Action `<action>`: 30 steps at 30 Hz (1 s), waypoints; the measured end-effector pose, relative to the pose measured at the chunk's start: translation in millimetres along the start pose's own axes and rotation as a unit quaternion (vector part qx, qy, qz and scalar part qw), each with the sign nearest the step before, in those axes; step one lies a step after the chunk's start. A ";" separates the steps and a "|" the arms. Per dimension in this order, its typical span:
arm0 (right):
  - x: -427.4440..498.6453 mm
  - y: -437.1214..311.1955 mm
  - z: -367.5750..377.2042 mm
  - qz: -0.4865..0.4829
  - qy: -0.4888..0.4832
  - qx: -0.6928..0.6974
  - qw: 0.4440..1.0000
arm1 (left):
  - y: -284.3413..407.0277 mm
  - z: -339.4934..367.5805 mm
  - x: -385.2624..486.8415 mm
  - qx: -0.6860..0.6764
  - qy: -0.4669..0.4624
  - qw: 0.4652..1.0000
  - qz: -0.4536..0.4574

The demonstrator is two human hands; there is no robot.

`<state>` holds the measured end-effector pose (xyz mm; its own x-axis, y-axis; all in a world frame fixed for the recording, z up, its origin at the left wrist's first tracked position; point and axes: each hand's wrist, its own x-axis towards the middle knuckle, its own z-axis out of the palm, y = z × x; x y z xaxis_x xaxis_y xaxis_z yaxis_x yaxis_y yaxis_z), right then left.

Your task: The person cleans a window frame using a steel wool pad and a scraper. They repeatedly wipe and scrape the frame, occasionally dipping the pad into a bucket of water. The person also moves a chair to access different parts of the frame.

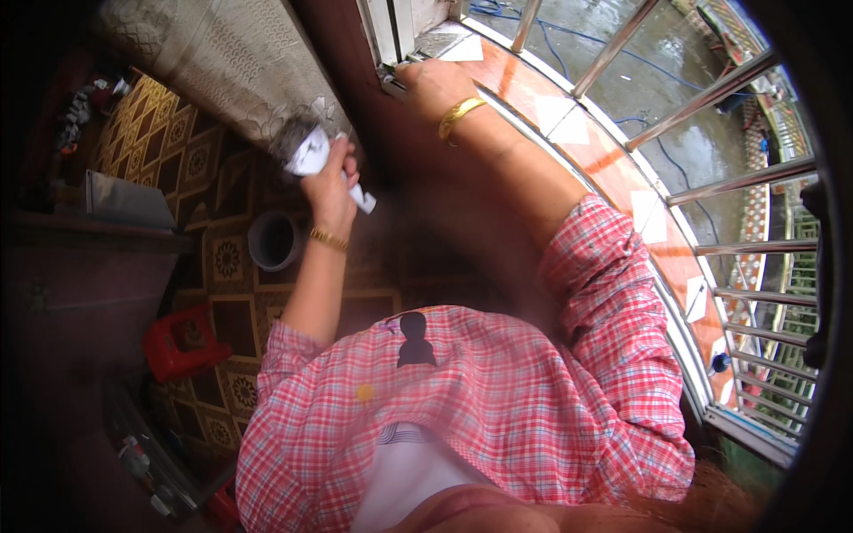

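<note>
My left hand (331, 196) grips a white plastic hand tool (312, 152) with a hooked handle end, held up in front of the patterned curtain (220, 60). Its wide head is smeared with dark grey dirt and partly blurred, so its exact kind is unclear. My right hand (433, 86) reaches to the end of the window sill track (393, 85), beside the upright white window frame (385, 33). The fingers there are bent down at the dirty corner. Whether they hold something small is hidden.
Metal bars (610, 46) stand along the tiled outer sill (600, 160); a blue hose (640, 60) lies outside on wet ground. A grey bucket (274, 241) and a red plastic stool (185, 343) are on the patterned floor (233, 313). A dark cabinet (93, 266) stands left.
</note>
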<state>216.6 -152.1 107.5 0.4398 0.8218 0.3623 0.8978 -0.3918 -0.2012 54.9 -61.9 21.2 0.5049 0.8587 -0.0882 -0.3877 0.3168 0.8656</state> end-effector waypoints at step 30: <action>-20.8 23.1 -4.8 -0.003 0.069 0.104 0.992 | 13.0 41.6 32.7 0.347 -0.015 0.899 0.266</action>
<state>228.2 -180.2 99.6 0.4458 0.7538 0.4829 0.8827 -0.2806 -0.3769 98.4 -46.5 50.1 0.4150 0.8003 0.4328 -0.0099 -0.4717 0.8817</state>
